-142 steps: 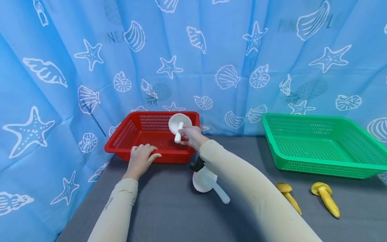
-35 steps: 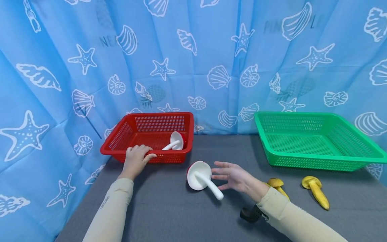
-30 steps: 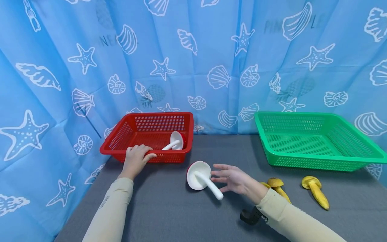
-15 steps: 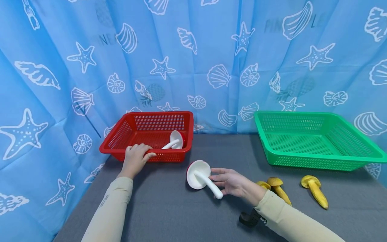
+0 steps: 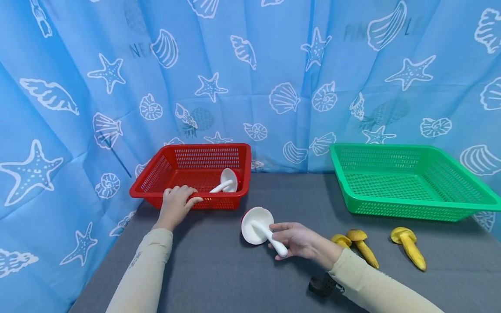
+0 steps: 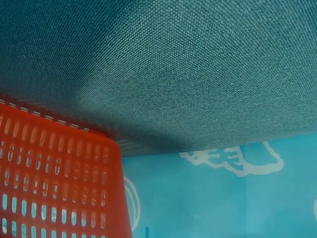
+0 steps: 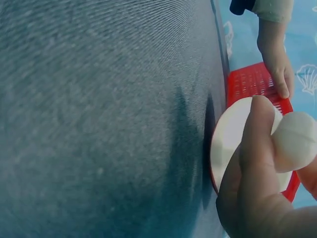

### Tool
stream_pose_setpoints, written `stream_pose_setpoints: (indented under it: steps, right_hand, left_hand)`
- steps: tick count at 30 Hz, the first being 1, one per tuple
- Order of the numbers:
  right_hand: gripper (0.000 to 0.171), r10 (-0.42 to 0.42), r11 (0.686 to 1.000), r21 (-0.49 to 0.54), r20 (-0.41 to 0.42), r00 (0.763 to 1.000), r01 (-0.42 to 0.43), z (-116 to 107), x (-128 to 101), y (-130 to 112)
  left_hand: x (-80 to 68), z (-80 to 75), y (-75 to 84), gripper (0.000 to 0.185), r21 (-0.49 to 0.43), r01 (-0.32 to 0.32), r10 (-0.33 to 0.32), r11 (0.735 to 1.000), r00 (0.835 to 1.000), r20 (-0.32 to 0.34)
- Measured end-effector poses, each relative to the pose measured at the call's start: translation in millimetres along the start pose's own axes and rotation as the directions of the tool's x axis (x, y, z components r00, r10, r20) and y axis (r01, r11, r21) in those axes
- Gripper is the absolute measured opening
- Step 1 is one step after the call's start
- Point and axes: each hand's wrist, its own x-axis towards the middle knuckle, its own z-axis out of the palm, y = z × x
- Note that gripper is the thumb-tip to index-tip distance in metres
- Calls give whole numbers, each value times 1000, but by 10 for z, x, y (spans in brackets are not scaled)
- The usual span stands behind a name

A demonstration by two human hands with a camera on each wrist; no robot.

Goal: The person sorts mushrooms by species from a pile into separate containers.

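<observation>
A blue curtain (image 5: 250, 65) printed with shells and starfish closes off the back and left of the grey table (image 5: 235, 278), leaving open cloth in front and between the baskets. The green basket (image 5: 411, 213) sits at the right rear, well apart from the red basket (image 5: 156, 174) at the left rear, which holds one white mushroom (image 5: 226, 182) against its right wall. The left hand (image 5: 176, 204) rests on the red basket's near rim, fingers curled over the edge. On the table just in front of that basket lies a second white mushroom (image 5: 256, 219); the right hand (image 5: 297, 239) grips its stem. Three yellow mushrooms (image 5: 364, 248) lie right of that hand, before the green basket.
</observation>
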Motion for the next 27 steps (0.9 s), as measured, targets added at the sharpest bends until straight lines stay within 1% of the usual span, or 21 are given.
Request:
stream_pose_setpoints:
  steps: [9,18,27]
  right_hand:
    - [42,-7,1000,5,5,1000,7,52,-12,-40]
    - [41,-15,1000,-1,-11,1000,15,101,-37,-115]
    - [42,-35,999,5,-41,999,35,160,-114,-301]
  left_hand:
    - [7,3,4,41,-6,-2,2,1000,1000,0]
    - [-17,26,-1,39,0,-20,20,1000,1000,-21]
    - [-11,11,9,40,-3,-14,14,1000,1000,-13]
